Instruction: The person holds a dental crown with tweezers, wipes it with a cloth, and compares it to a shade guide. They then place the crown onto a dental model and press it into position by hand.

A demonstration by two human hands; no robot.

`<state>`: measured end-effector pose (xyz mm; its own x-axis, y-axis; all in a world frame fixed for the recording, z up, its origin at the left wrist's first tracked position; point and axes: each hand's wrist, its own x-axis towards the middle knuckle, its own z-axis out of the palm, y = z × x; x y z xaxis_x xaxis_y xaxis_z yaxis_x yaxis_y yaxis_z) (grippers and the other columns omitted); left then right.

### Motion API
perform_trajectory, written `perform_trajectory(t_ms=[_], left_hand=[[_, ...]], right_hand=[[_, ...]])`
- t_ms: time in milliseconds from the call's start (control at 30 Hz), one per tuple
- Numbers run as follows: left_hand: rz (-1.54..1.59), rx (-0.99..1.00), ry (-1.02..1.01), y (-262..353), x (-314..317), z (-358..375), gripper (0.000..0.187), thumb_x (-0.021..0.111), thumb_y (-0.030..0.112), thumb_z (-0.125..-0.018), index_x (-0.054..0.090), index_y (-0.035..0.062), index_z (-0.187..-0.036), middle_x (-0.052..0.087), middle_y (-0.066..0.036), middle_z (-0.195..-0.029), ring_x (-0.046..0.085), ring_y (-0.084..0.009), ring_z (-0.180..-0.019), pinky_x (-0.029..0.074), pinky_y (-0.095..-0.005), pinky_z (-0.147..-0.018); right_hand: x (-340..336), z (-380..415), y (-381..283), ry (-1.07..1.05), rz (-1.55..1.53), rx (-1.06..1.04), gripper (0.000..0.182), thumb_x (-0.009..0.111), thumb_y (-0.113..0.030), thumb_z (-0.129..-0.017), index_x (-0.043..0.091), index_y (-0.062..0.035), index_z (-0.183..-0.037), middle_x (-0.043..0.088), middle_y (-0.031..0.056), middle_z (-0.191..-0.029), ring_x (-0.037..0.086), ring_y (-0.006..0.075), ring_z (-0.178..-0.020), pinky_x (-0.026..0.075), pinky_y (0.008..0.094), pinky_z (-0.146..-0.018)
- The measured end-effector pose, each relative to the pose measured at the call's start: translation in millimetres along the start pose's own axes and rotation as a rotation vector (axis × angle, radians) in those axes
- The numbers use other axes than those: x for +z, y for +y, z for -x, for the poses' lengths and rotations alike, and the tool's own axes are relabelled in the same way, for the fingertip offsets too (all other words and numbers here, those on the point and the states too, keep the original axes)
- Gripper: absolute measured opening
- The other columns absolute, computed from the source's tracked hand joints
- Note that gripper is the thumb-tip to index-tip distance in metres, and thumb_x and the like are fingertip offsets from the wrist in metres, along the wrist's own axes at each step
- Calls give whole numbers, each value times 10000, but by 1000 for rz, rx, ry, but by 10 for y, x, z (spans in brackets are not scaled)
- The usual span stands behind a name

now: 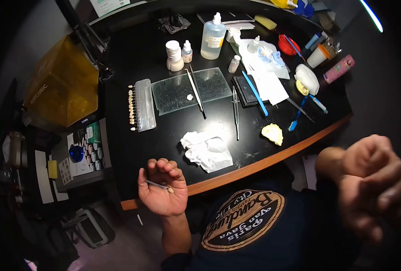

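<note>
On the left, my left hand (164, 187) is palm up with cupped fingers. It holds a tooth-coloured tab (170, 190) on a thin pale stem, lying across the palm. My right hand (374, 185) is raised at the far right, beyond the desk's edge. It is slightly blurred, with loosely bent, parted fingers and nothing visible in it. A crumpled white tissue (209, 151) lies nearest the left hand. The shade guide (145, 106), with a row of tooth tabs, is further back, beside a scratched glass slab (169, 92) bearing a small white lump and two slim tools.
Behind the slab stand white bottles (174, 56) and a large clear bottle (213, 38). Tweezers (236, 113), a black case (245, 90) and a yellowish moulded piece (272, 134) lie right of centre. A pink can (339, 69) and a red bowl (287, 45) are further right.
</note>
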<state>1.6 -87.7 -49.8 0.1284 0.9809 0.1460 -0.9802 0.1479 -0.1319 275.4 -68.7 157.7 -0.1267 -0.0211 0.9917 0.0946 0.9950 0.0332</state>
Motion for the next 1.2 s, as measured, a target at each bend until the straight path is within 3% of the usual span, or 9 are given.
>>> perform_trajectory(t_ms=[300,367,500,700,800,833,867,1000,1200], left_hand=[[-7,2,23,45,7,-35,264,459,216,-1069,589,-4,-1138,608,-135,-1099,574,-252,-1074,525,-380,-982],[44,11,20,63,-34,20,385,441,316,-1074,615,-11,-1182,662,-215,-1191,592,-329,-1132,504,-432,-1003],[66,-1,-32,-16,-146,-141,433,459,323,-1063,653,-28,-1226,677,-249,-1259,614,-372,-1211,491,-459,-1070],[107,8,-59,-270,-50,-86,448,458,309,-1051,644,-36,-1265,600,-271,-1404,507,-398,-1390,391,-478,-1191],[104,60,-53,-417,21,-119,445,471,314,-1032,619,-29,-1273,554,-275,-1448,445,-408,-1438,325,-497,-1234],[80,84,-42,-451,53,-160,446,472,317,-1027,608,-27,-1276,549,-274,-1450,428,-413,-1449,317,-500,-1238],[115,77,-36,-479,70,-159,453,467,324,-1022,588,-24,-1285,530,-273,-1461,395,-418,-1467,308,-505,-1243],[26,116,-102,-600,47,-150,472,433,336,-1046,584,-24,-1313,539,-272,-1455,422,-409,-1451,331,-506,-1237],[-220,194,-73,-757,-27,-128,487,402,366,-1045,627,-18,-1243,637,-248,-1338,546,-388,-1343,389,-494,-1189]], right_hand=[[411,-300,111,-159,122,76,219,816,-183,-818,704,-79,-975,659,59,-845,572,143,-652,429,256,-539],[450,-274,102,-225,84,95,219,822,-158,-804,709,-70,-969,659,66,-837,583,153,-652,441,265,-540],[544,-206,5,-280,57,109,223,835,-108,-774,719,-50,-956,660,80,-821,607,173,-652,466,283,-544],[730,-53,-199,-424,40,311,239,855,-34,-730,734,-21,-936,660,100,-796,641,204,-651,504,310,-549],[829,367,-202,-570,38,546,251,865,3,-708,742,-6,-926,660,110,-784,659,219,-651,522,324,-551],[851,583,-160,-614,-36,597,224,829,49,-729,755,-6,-933,697,125,-857,658,158,-654,513,270,-540],[900,699,-181,-607,-32,648,236,826,39,-737,754,-14,-955,697,101,-860,659,156,-649,520,273,-542],[961,979,-264,-738,25,802,257,856,-50,-738,752,-41,-973,651,103,-861,681,275,-730,555,371,-642],[902,1135,-280,-723,39,833,121,767,-87,-837,709,-29,-926,602,160,-908,681,340,-687,558,435,-585]])
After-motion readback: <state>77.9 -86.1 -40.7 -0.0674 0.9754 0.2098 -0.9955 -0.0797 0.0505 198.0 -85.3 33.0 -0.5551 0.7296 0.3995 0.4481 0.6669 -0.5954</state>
